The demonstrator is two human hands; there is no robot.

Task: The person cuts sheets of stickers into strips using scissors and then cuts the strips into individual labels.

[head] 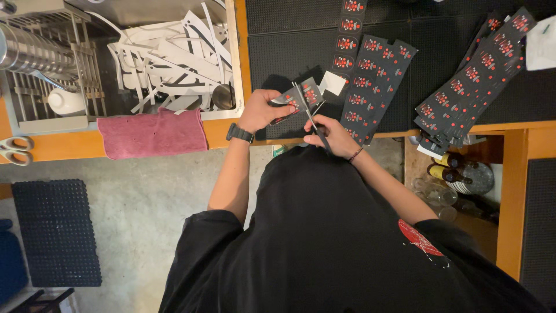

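My left hand [262, 110] grips a black strip of stickers [301, 97] printed with red and white marks, held over the counter edge. My right hand [331, 134] is closed on a pair of scissors [310, 116] whose blades cross the strip. Beside the hands lies a pile of the same black sticker strips [370, 81], and a larger fanned stack [472, 81] lies to the right. A watch sits on my left wrist.
A sink [174, 58] filled with white paper offcuts is at the left, with a metal dish rack [46, 64] and a pink cloth [152, 132] over its edge. Black mats cover the orange counter [515, 197]. Bottles [452, 174] stand below. Another pair of scissors [14, 149] lies far left.
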